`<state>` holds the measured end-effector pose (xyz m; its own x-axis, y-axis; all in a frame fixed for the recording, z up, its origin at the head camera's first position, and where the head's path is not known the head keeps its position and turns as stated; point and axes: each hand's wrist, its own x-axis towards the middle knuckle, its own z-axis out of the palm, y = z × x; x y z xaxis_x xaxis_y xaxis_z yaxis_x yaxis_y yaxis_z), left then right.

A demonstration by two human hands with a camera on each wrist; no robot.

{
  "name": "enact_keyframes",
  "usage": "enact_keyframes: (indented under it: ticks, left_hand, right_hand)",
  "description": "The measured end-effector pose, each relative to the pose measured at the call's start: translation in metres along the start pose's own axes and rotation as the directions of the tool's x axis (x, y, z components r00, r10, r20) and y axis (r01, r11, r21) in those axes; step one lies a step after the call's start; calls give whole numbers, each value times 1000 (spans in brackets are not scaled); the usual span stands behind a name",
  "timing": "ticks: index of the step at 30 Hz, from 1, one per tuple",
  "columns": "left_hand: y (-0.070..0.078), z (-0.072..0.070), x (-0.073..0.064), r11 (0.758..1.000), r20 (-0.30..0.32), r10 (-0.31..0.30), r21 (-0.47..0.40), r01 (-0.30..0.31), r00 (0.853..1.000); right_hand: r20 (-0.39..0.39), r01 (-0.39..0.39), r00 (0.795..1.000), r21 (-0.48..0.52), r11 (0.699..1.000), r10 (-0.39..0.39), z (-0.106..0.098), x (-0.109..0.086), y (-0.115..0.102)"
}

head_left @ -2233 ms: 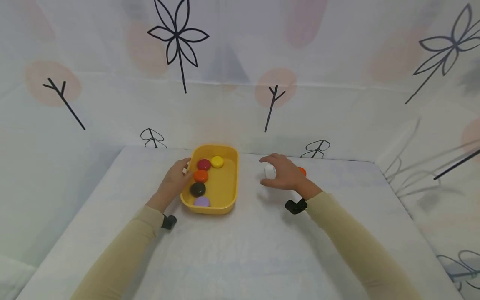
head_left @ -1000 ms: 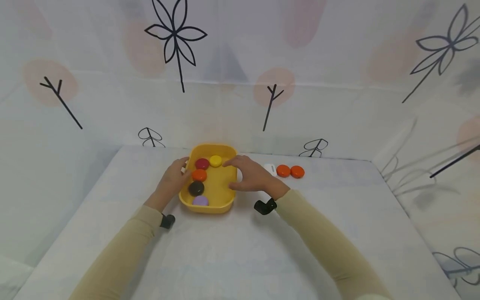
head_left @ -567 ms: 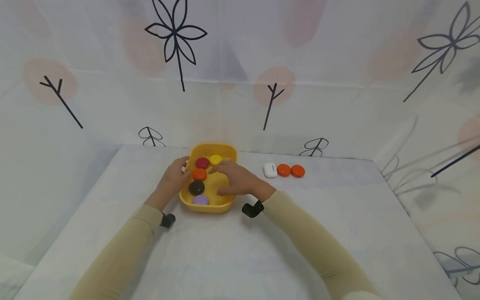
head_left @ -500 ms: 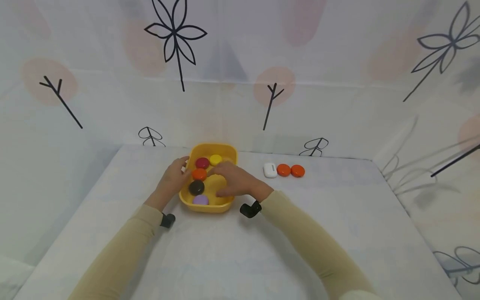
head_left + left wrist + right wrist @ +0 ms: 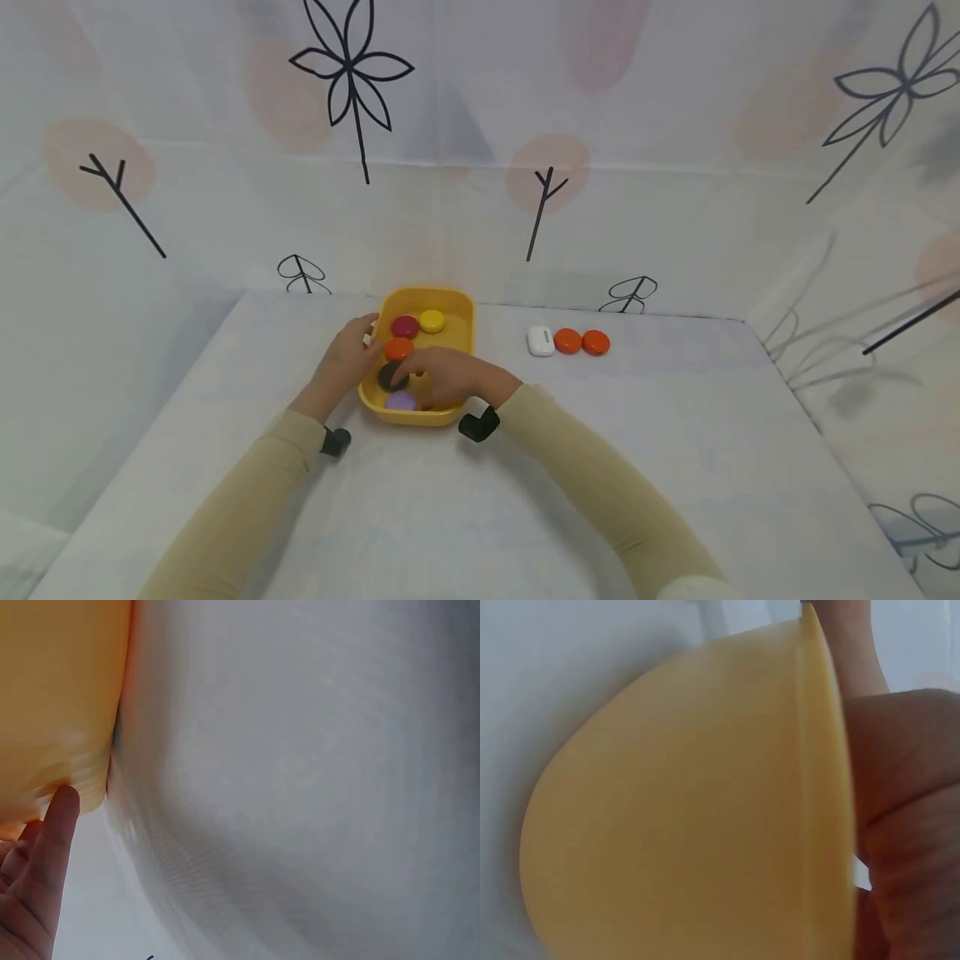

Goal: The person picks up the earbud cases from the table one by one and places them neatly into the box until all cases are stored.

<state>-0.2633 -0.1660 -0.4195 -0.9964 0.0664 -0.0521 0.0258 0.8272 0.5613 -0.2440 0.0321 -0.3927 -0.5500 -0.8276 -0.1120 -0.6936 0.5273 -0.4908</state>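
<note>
A yellow plastic tray (image 5: 450, 354) stands on the table, holding a dark red disc (image 5: 405, 326), a yellow disc (image 5: 432, 321), an orange disc (image 5: 398, 348), a black disc (image 5: 387, 377) and a light purple disc (image 5: 401, 402). At its left side my left hand (image 5: 347, 362) holds the wall; in the left wrist view its fingers (image 5: 52, 847) lie against the outside. My right hand (image 5: 446, 375) reaches into the tray over the right wall, thumb and fingers apart. Its fingertips are over the black disc, and its thumb is beside the purple one. The tray wall hides these fingertips in the right wrist view.
Right of the tray, a small white rounded case (image 5: 540, 341) sits in a row with two orange discs, the nearer (image 5: 567, 341) and the farther (image 5: 596, 342). A patterned cloth wall (image 5: 480, 233) rises behind the table's back edge.
My right hand has left the white case, moved left over the tray, and lowered toward its near-left part. The left hand has stayed at the tray's left side.
</note>
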Motion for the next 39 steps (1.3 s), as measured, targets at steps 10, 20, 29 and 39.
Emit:
enact_keyframes:
  ticks: [10, 20, 29, 39]
  left_hand:
    - [0, 1, 0, 1000, -14, -5, -14, 5, 1000]
    - [0, 1, 1, 1000, 1, -30, -6, 30, 1000]
    - [1, 1, 0, 999, 7, -36, -9, 36, 999]
    - [2, 0, -1, 999, 8, -49, -16, 49, 999]
  right_hand:
    - [88, -68, 994, 64, 996, 62, 4, 6, -1]
    - [111, -27, 994, 61, 998, 20, 10, 12, 2]
    - [98, 28, 995, 19, 999, -30, 16, 16, 5]
    - [73, 47, 996, -2, 999, -47, 19, 19, 7]
